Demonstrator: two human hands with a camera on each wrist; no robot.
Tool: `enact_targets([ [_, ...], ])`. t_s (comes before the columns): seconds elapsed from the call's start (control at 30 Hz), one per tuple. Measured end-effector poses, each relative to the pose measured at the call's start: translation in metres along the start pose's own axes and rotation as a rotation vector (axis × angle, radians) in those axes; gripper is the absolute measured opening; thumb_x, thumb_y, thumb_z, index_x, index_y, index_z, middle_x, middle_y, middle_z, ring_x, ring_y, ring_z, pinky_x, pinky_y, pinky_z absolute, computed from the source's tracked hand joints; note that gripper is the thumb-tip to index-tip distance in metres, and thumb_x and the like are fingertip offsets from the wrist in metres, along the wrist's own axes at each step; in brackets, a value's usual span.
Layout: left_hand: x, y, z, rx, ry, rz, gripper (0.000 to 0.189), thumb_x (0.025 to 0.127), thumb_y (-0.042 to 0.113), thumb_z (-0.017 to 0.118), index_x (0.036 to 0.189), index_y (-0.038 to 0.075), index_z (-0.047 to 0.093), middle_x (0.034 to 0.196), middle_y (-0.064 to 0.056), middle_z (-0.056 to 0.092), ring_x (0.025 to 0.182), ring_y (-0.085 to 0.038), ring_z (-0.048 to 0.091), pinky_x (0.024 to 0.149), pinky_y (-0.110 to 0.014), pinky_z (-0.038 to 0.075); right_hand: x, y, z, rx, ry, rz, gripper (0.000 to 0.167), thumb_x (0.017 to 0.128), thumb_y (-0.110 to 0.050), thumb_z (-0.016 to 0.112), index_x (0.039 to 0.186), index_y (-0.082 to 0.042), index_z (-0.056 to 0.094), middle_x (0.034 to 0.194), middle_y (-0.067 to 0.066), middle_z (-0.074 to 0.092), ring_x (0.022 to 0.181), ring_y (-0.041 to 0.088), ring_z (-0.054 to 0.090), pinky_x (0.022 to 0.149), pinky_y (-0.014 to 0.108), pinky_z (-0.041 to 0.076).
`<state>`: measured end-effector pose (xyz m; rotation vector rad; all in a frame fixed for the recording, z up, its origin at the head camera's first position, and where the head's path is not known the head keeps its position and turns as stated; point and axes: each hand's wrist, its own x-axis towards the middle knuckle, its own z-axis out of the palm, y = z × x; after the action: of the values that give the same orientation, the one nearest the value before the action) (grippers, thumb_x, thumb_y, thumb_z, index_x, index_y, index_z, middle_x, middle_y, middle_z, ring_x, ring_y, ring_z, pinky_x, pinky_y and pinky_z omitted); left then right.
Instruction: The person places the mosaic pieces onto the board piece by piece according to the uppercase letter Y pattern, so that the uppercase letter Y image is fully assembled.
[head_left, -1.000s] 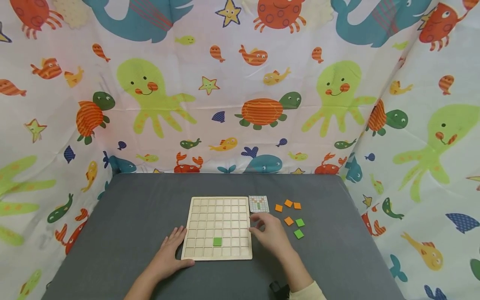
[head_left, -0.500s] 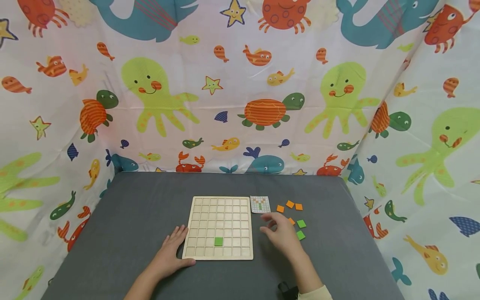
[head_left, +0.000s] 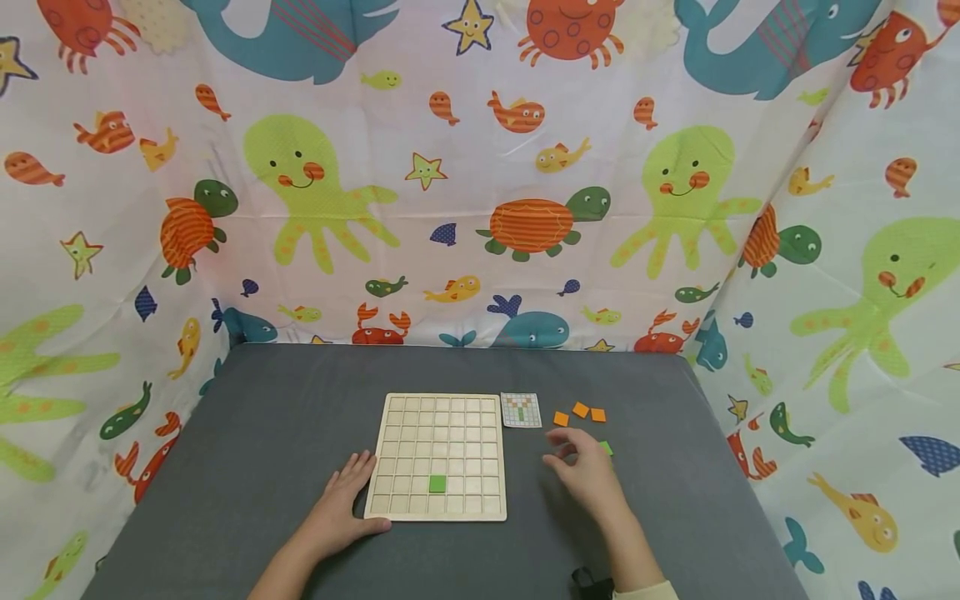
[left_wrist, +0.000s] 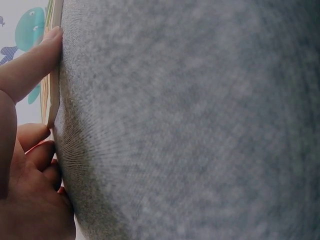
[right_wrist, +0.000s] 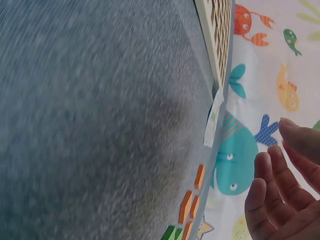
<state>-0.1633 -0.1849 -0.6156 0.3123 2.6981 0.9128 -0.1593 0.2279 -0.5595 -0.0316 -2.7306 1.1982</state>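
Note:
A wooden grid board (head_left: pixel 405 450) lies on the grey table, one green square tile (head_left: pixel 437 484) in a lower-middle cell. My left hand (head_left: pixel 337 504) rests against its left side, fingers spread along the edge and thumb at the near corner; the left wrist view shows the thumb (left_wrist: pixel 37 62) touching the rim. To the right of the board, my right hand (head_left: pixel 587 471) hovers with loosely bent fingers and holds nothing. Just beyond it are loose orange tiles (head_left: pixel 561 419) and a green tile (head_left: pixel 607 448). The hand hides other tiles, which appear in the right wrist view as orange (right_wrist: pixel 185 206) and green pieces (right_wrist: pixel 168 233).
A small printed pattern card (head_left: pixel 521 411) lies against the board's upper right corner. Behind and beside the table (head_left: pixel 300 400) hangs a curtain (head_left: pixel 450 167) with sea animals. A black strap or object (head_left: pixel 592 585) is beside the right wrist.
My right hand has moved right, away from the board's right edge towards the loose tiles, and now covers some of them. The left hand stays at the board. The head view has shifted slightly.

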Motion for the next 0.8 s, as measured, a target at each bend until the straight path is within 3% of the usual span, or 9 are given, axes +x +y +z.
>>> enact_targets([
  [0.37,0.0,0.001,0.0,0.0,0.008,0.003,0.117,0.07,0.06,0.085,0.159,0.008,0.03,0.167,-0.015,0.022,0.156,-0.038,0.012,0.122,-0.064,0.011,0.0,0.02,-0.017,0.009,0.03,0.007,0.035,0.08,-0.006,0.085,0.112,-0.013,0.073,0.107,0.01,0.073,0.087,0.018,0.068,0.074,0.029,0.058],
  [0.8,-0.002,0.003,-0.001,-0.014,0.001,0.009,0.118,0.07,0.06,0.084,0.159,0.007,0.029,0.167,-0.016,0.022,0.156,-0.04,0.011,0.122,-0.065,0.009,0.002,0.036,-0.038,-0.035,0.045,0.062,0.038,0.084,-0.011,0.083,0.12,-0.01,0.071,0.117,0.014,0.068,0.098,0.029,0.069,0.073,0.032,0.058],
])
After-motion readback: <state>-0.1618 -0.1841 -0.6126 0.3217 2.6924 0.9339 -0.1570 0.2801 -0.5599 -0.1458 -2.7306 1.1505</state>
